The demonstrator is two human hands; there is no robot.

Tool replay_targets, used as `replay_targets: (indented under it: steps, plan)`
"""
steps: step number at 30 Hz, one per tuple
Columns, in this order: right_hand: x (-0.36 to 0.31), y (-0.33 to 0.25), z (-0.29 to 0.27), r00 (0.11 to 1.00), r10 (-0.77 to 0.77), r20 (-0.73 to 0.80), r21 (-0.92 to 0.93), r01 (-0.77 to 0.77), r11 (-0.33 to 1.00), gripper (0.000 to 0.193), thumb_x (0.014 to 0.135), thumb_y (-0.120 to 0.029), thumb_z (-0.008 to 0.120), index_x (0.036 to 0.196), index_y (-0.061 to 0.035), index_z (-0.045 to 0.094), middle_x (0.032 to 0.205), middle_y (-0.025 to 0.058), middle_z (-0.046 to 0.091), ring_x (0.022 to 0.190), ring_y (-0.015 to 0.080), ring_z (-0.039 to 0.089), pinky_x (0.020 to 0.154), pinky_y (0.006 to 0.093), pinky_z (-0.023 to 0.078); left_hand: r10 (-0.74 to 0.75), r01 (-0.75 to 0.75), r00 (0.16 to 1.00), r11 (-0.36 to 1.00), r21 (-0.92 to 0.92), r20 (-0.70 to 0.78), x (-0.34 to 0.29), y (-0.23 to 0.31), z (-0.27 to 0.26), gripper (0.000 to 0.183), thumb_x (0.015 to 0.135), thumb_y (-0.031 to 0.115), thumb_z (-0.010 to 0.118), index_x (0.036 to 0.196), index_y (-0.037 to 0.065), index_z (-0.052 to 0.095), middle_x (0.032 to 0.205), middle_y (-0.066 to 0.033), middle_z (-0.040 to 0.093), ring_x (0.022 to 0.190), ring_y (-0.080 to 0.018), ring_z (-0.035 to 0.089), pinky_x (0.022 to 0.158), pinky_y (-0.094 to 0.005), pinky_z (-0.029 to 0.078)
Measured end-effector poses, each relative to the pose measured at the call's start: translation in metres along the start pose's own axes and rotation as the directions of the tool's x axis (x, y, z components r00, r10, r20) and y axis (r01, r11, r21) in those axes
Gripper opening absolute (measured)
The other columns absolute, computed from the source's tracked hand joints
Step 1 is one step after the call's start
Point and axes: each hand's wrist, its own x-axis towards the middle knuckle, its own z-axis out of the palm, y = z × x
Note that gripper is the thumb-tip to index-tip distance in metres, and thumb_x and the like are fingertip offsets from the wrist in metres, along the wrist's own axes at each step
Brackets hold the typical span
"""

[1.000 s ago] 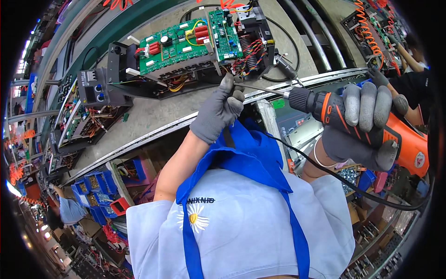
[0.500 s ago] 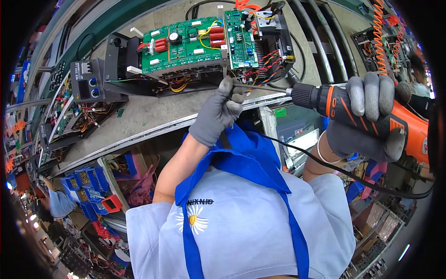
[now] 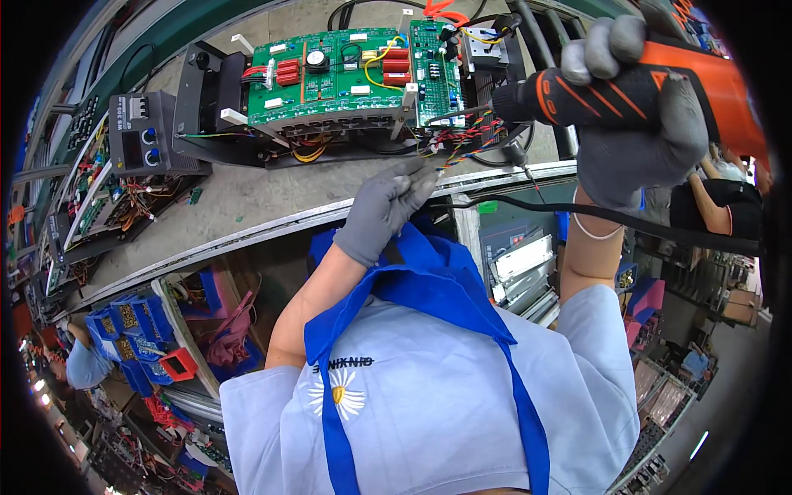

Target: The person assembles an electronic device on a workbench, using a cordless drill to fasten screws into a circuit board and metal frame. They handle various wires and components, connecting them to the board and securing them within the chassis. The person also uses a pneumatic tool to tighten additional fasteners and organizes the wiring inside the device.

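Note:
My right hand (image 3: 639, 115), in a grey glove, grips an orange-and-black power driver (image 3: 610, 99). Its long bit (image 3: 462, 112) points left, over the near right end of the green circuit boards. My left hand (image 3: 386, 208), also gloved, is just in front of the bench edge with fingers pressed together; whatever they may pinch is hidden. Close to its fingertips hang twisted coloured wires (image 3: 466, 153). These come from the narrower green board (image 3: 433, 70), beside the wide green board (image 3: 330, 82) with red parts and white posts. Both boards sit on a dark metal chassis (image 3: 210, 136).
Another dark unit with blue knobs (image 3: 140, 140) stands at left on the bench (image 3: 198, 206). A thick black cable (image 3: 561, 210) crosses below my right wrist. Blue bins (image 3: 128, 322) of small parts sit lower left. Metal rollers (image 3: 536, 37) lie beyond the boards. Other people are at both sides.
My right hand has raised the driver, bringing its bit from my left fingertips to over the board's edge. My left hand has dropped slightly away from the bit. The cable has swung up.

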Motion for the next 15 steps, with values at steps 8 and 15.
replay_targets:
  steps: [8,15]
  plan:
    - [0.003,0.004,0.044,0.995,-0.037,-0.092,-0.109,0.027,0.994,0.060,0.085,-0.035,0.064,0.128,0.0007,0.043,0.091,0.0057,0.051,0.075,0.0173,0.055,0.065,0.0341,0.052,0.004,-0.003,0.999,1.000,0.026,-0.052,-0.009,0.002,-0.007,0.045,0.102,0.006,0.034,0.143,-0.010,0.024,0.139,-0.0242,0.044,0.123,-0.0244,0.054,0.096,-0.0265,0.053]
    - [0.004,0.006,0.051,0.994,-0.020,-0.110,-0.116,0.007,0.993,0.062,0.083,-0.038,0.065,0.127,0.0001,0.043,0.090,0.0054,0.051,0.075,0.0167,0.055,0.065,0.0336,0.052,0.008,-0.008,0.999,1.000,0.001,0.032,0.000,0.003,-0.004,0.043,0.101,0.007,0.039,0.140,-0.009,0.030,0.134,-0.0232,0.049,0.116,-0.0235,0.058,0.094,-0.0275,0.055]
